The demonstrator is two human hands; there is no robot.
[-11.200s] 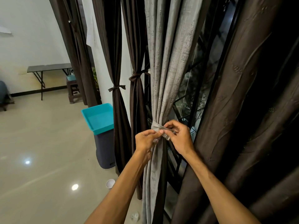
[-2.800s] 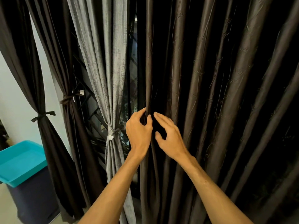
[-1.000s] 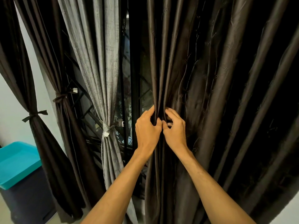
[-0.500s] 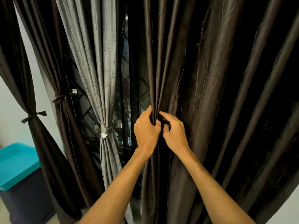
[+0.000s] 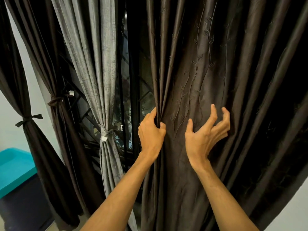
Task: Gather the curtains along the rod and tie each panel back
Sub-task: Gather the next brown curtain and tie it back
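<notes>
Dark embroidered curtain (image 5: 191, 72), edge pleats within gripping left hand (image 5: 150, 135); right hand (image 5: 202, 135) spread, empty.

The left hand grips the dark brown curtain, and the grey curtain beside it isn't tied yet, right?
Not quite: the head view shows the grey curtain tied, cinched by a tie at its middle. The left hand does grip the dark brown curtain.

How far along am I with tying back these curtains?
Done: grey panel and two dark panels left of it are tied. In hand: left hand grips gathered folds of the brown panel; right hand reaches, fingers spread. Left: gather the rest, tie it.
</notes>
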